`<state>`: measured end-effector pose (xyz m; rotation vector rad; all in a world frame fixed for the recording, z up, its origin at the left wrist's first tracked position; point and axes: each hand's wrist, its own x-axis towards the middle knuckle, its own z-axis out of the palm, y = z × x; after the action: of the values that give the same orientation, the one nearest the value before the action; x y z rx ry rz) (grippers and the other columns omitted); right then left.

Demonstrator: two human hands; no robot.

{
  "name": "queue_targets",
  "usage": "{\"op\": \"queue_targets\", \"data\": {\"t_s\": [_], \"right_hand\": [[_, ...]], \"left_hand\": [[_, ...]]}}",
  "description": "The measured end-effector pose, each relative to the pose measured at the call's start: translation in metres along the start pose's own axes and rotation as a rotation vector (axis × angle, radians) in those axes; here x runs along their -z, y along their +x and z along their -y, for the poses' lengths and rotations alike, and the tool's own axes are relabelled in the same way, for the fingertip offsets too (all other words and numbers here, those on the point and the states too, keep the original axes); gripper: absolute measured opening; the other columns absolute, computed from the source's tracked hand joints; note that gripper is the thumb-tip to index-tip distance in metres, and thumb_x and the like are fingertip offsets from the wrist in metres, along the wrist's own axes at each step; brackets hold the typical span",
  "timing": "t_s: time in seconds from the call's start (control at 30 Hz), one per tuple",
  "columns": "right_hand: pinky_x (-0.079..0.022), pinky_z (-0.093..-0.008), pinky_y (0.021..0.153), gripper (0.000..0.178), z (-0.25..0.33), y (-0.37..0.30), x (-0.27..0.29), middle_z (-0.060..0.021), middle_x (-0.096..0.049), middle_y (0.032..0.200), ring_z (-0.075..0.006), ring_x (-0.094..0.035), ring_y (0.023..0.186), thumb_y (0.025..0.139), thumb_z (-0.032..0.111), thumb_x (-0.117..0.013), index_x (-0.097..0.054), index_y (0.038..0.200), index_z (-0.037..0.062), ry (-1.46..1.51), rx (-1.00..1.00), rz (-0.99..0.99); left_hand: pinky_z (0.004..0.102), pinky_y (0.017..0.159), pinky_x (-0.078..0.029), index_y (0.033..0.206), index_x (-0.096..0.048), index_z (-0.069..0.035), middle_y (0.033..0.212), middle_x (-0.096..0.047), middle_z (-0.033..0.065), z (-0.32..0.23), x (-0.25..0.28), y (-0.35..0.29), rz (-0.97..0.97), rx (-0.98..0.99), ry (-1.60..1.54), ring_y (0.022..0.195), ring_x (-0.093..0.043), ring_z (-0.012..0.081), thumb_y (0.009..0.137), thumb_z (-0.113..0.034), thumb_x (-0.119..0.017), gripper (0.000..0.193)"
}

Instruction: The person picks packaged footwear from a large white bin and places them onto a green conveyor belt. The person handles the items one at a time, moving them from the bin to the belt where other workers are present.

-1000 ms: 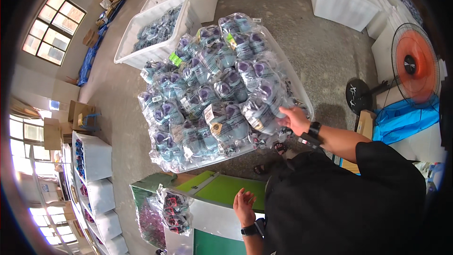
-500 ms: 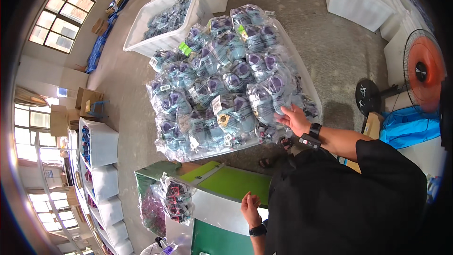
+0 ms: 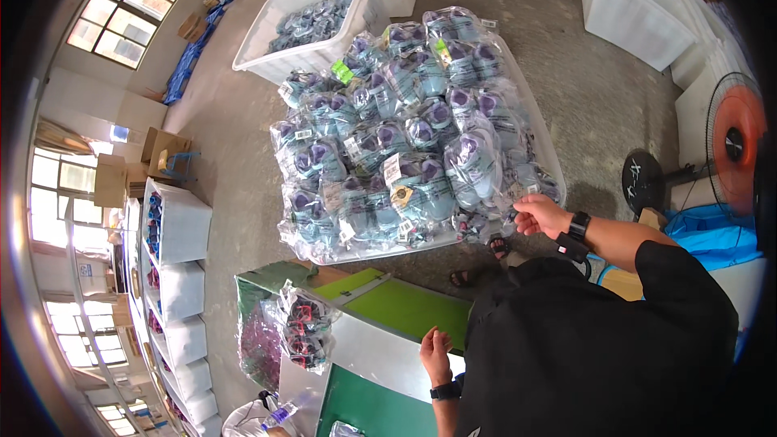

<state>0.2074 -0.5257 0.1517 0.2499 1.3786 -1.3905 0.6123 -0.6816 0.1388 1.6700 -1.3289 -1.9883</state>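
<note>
My right hand (image 3: 541, 216) is at the near right edge of a heaped white bin (image 3: 553, 168). Its fingers are pinched together beside clear plastic at the heap's edge; what they hold, if anything, is too small to make out. Just left of them lies a clear bag with light blue and purple shoes (image 3: 473, 163). Several similar bagged pairs fill the bin, some with white labels or green tags. My left hand (image 3: 436, 354) hovers by the edge of a worktable (image 3: 380, 348), fingers curled in, with nothing visible in them. Both wrists wear dark bands.
Behind the heap stands another white bin (image 3: 267, 61) of blue-grey pieces. Bagged dark and red shoes (image 3: 307, 328) lie on the worktable, beside a green board (image 3: 405, 303). An orange fan (image 3: 735, 146) stands at right. White bins (image 3: 182, 226) line the left; a person (image 3: 251, 419) shows at the lower edge.
My right hand has drawn back from the bagged shoes toward me and to the right, its fingers closing. The bag near it has shifted and turned slightly. My left hand stays by the worktable.
</note>
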Motion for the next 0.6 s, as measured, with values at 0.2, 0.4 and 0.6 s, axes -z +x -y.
{"op": "queue_targets", "data": {"t_s": [0.2, 0.4, 0.6], "right_hand": [[-0.053, -0.0269, 0.061, 0.023, 0.018, -0.023, -0.014, -0.0041, -0.065, 0.085, -0.0136, -0.066, 0.071, 0.098, 0.028, -0.061, -0.06, 0.104, 0.006, -0.124, 0.017, 0.109], [-0.051, -0.0252, 0.062, 0.024, 0.043, -0.029, -0.022, -0.0027, -0.064, 0.087, -0.0101, -0.063, 0.074, 0.099, 0.028, -0.06, -0.06, 0.104, 0.0038, -0.367, 0.22, 0.212], [-0.05, -0.0245, 0.065, 0.023, 0.056, -0.025, -0.029, -0.0006, -0.064, 0.086, -0.0085, -0.062, 0.074, 0.098, 0.026, -0.061, -0.061, 0.102, 0.0038, -0.413, 0.285, 0.228]], "left_hand": [[0.0263, 0.063, -0.051, 0.124, -0.054, 0.005, 0.094, -0.065, 0.0109, 0.025, 0.013, 0.011, 0.06, 0.011, -0.028, 0.076, -0.062, 0.0149, 0.101, -0.02, -0.057, 0.034], [0.0251, 0.063, -0.05, 0.122, -0.057, 0.005, 0.091, -0.065, 0.0085, 0.019, 0.003, 0.005, 0.014, 0.008, -0.027, 0.075, -0.061, 0.0118, 0.101, -0.017, -0.056, 0.031], [0.0273, 0.064, -0.053, 0.124, -0.055, 0.004, 0.094, -0.065, 0.0108, 0.029, 0.006, -0.004, -0.002, 0.015, -0.016, 0.077, -0.063, 0.0154, 0.101, -0.022, -0.056, 0.035]]}}
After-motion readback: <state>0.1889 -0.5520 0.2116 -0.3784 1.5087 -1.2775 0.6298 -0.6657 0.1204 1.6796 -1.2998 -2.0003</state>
